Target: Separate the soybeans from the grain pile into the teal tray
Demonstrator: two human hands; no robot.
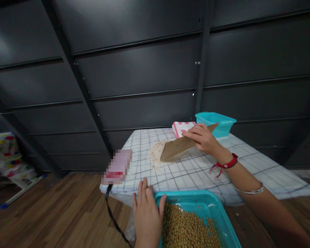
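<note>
My right hand (203,138) is closed on a brown cardboard strip (179,146), holding it tilted with its lower end against a pile of pale grains (157,153) on the checked tablecloth (196,168). My left hand (147,213) grips the near left corner of a teal tray (209,203), thumb over the rim. The tray holds many brownish beans (188,229). A red cord and a thin bangle are on my right wrist.
A second teal tub (217,123) stands at the table's far edge, with a red-and-white striped cloth (181,127) beside it. A blurred pink object (117,166) with a black strap lies at the table's left corner. Dark metal shelving fills the background; wooden floor lies to the left.
</note>
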